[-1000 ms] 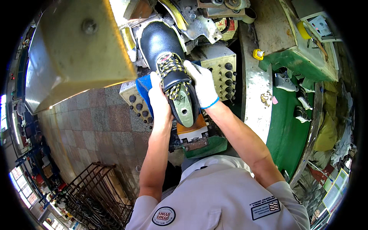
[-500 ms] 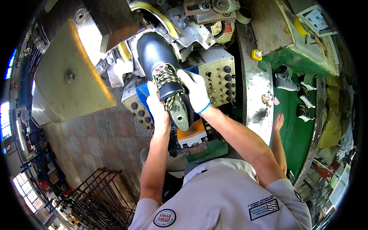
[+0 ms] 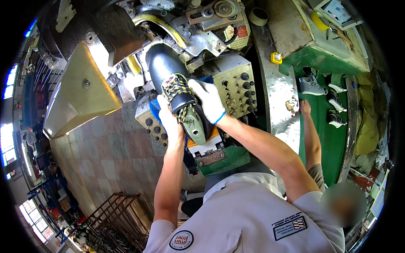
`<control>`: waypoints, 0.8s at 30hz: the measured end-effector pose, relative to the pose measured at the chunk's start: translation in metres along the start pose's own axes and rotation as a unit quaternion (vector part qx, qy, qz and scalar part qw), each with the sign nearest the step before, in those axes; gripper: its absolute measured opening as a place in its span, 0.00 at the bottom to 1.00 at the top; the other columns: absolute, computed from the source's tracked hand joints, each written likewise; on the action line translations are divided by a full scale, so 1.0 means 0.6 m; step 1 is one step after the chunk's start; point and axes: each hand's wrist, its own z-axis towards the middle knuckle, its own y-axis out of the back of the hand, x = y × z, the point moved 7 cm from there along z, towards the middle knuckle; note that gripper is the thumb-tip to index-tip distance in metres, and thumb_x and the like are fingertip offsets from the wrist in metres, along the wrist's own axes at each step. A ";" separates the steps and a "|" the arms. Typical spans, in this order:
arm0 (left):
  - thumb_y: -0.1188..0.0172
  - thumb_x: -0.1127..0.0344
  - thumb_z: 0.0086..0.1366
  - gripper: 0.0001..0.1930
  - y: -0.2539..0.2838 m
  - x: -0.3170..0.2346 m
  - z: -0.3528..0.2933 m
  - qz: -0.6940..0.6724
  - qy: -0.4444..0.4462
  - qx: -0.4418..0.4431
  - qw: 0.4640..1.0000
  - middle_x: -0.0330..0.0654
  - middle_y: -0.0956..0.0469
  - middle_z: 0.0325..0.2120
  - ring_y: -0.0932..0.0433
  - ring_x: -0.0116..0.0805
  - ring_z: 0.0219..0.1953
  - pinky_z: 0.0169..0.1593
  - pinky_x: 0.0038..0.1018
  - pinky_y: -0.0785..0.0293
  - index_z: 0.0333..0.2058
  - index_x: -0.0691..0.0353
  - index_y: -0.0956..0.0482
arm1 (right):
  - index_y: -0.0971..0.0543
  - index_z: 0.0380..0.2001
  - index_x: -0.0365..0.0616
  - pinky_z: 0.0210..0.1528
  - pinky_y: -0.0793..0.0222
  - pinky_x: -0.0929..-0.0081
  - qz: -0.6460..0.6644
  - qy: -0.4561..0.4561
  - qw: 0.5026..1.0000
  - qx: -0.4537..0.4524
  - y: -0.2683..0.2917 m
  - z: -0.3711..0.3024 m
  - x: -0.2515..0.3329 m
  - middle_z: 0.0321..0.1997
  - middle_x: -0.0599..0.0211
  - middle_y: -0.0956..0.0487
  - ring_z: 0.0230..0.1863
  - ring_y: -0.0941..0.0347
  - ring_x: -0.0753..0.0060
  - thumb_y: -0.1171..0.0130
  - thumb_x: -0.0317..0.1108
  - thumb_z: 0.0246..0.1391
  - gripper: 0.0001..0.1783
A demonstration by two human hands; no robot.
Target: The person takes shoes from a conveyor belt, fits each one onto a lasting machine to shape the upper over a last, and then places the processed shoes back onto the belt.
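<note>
Your fingers, left hand and right hand alike, are clamped on opposite sides of the black shoe, its toe among the metal parts of the machine. Uneven pressure could twist the toe askew, I judge. Count, largest down: one machine, two knobbed control boxes, one black shoe, one green last.

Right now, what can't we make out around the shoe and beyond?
All in the head view:
- Sole of the black shoe: faces away, hidden by the shoe itself.
- Some fingers of the left hand and right hand: hidden by the hands and shoe.
- Top of the machine: cut off by the upper edge.
- Co-worker's head: blurred.
</note>
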 end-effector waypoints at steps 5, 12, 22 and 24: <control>0.55 0.44 0.79 0.27 -0.008 -0.033 -0.017 0.118 0.012 -0.036 0.992 0.40 0.18 0.33 0.19 0.31 0.33 0.42 0.28 0.22 0.44 0.64 0.19 | 0.18 0.50 0.34 0.49 0.26 0.69 -0.049 0.012 0.999 0.009 0.011 0.002 0.010 0.45 0.50 0.14 0.44 0.19 0.68 0.45 0.49 0.68 0.26; 0.54 0.56 0.79 0.25 -0.052 -0.147 -0.145 0.212 -0.284 0.000 0.935 0.52 0.25 0.59 0.26 0.41 0.60 0.63 0.37 0.31 0.63 0.71 0.30 | 0.24 0.56 0.39 0.50 0.23 0.56 -0.283 0.152 0.940 -0.112 0.052 -0.121 0.113 0.48 0.49 0.17 0.47 0.20 0.43 0.36 0.44 0.59 0.27; 0.42 0.66 0.73 0.23 -0.146 -0.145 -0.200 0.449 -0.484 0.018 0.751 0.58 0.25 0.59 0.26 0.54 0.60 0.65 0.41 0.34 0.63 0.69 0.30 | 0.21 0.49 0.32 0.62 0.27 0.53 -0.368 0.407 0.830 -0.104 0.009 -0.211 0.134 0.55 0.48 0.23 0.58 0.25 0.44 0.40 0.33 0.51 0.22; 0.42 0.67 0.73 0.23 -0.143 -0.144 -0.195 0.450 -0.489 0.019 0.747 0.58 0.25 0.59 0.26 0.54 0.61 0.65 0.41 0.33 0.63 0.69 0.29 | 0.21 0.51 0.33 0.64 0.28 0.52 -0.383 0.407 0.824 -0.097 0.004 -0.211 0.132 0.56 0.48 0.24 0.59 0.26 0.42 0.40 0.33 0.52 0.23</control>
